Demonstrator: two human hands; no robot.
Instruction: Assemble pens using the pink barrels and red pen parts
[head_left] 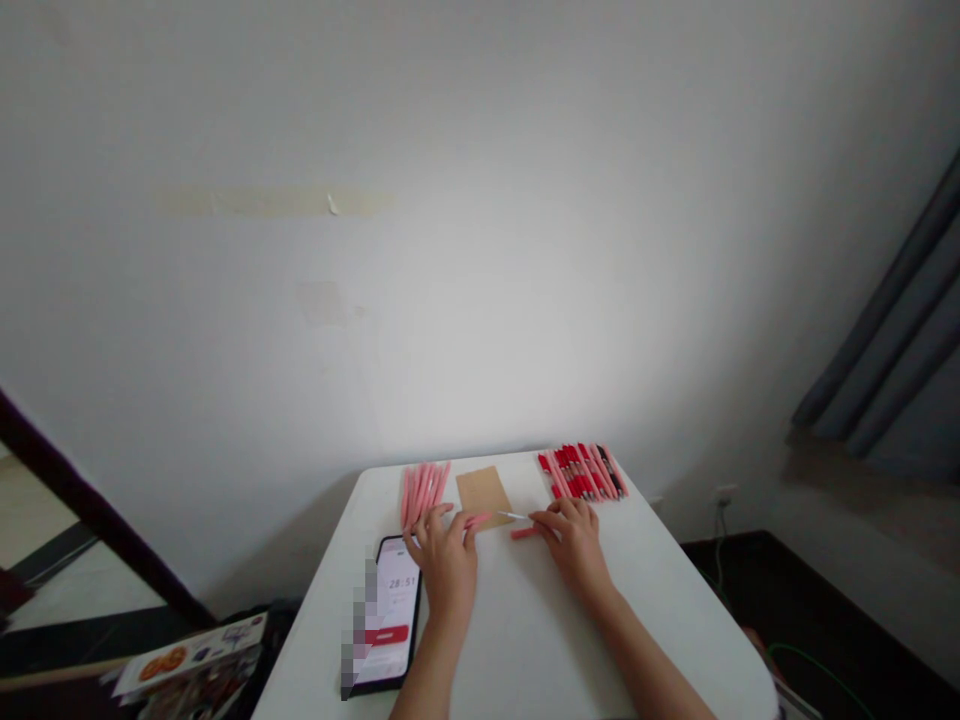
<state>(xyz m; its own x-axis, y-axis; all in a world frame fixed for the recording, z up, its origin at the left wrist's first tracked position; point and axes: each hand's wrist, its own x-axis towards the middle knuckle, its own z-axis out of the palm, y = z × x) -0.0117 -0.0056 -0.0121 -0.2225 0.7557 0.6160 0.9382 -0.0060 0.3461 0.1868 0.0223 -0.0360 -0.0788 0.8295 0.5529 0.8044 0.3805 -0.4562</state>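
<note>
My left hand [444, 548] pinches a pink pen barrel [478, 520] that points right over a brown paper square [484, 490]. My right hand [576, 545] has its fingertips closed on a thin white pen refill [513, 515], whose tip points left toward the barrel. A short gap shows between the two. Under the right fingers another pink pen part [525, 534] lies on the table, partly covered by the hand. Behind my left hand is a bunch of pink pen barrels [424, 490]. Several red, pink and black pens [581, 472] lie side by side at the back right.
The white table [555, 640] stands against a pale wall. A phone [390, 610] with a timer on its screen lies left of my left forearm. A printed box [195, 655] is on the lower left, and a grey curtain [892, 340] hangs at right.
</note>
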